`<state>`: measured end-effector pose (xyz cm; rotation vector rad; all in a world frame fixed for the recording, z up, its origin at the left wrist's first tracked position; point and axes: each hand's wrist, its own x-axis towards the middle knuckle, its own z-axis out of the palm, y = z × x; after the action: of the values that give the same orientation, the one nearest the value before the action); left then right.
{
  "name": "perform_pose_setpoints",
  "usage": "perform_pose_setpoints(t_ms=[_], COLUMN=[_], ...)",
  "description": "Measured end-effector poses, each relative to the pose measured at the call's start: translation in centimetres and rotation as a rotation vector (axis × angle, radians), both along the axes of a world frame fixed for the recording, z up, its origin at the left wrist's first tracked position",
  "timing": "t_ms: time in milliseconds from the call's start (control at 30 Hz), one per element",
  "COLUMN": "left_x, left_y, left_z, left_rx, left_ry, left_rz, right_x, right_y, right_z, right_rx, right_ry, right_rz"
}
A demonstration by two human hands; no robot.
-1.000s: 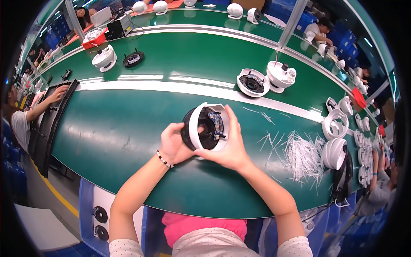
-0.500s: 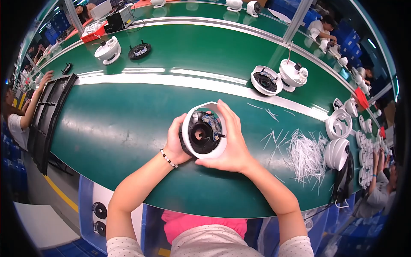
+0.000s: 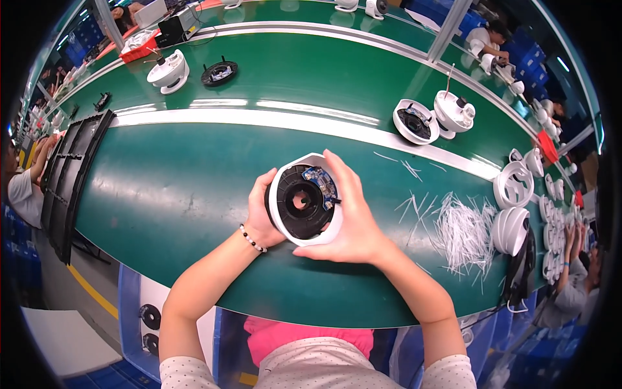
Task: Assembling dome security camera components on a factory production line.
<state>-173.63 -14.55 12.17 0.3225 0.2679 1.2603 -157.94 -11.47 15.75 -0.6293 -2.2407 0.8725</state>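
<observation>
The left hand and the right hand grip a white shell between them, held above the near middle of the green worktop. Inside the shell sits a black round part with a blue circuit board on its far right side. The left hand's thumb lies along the left side, and most of its fingers are hidden behind; the right hand curves wide around the right side, covering that stretch of rim. A patch of skin shows through the centre hole, but which hand it belongs to is unclear.

To the right, loose white strips overlap too thickly to separate. Beyond them, white rings crowd the right end, blurring together near the dark edge. Near left, a blue bin is partly covered by the left forearm; far left, a co-worker's hands are too small to read.
</observation>
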Motion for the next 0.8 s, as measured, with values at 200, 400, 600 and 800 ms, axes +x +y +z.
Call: perform_pose_setpoints(t_ms=[200,400,600,800], left_x=[-0.6,-1.7,-2.2,-3.2], left_y=[-0.1,0.1,0.0,-0.1], left_z=[-0.4,-1.9,-0.4,-1.8], left_rx=[-0.106,-0.142,-0.063,-0.004], left_ry=[0.069,0.062,0.051,0.051], left_rz=[0.072,-0.034,-0.027,-0.027], right_x=[-1.1,-2.4,-3.2,-4.4], right_y=[-0.3,-1.2,-0.1,-0.5], right_z=[-0.8,-1.3,-0.9,-1.6], right_rx=[0.107,0.251,0.139,0.091], right_ry=[-0.073,-0.25,-0.139,-0.153], right_rz=[-0.039,-0.1,-0.109,-0.186])
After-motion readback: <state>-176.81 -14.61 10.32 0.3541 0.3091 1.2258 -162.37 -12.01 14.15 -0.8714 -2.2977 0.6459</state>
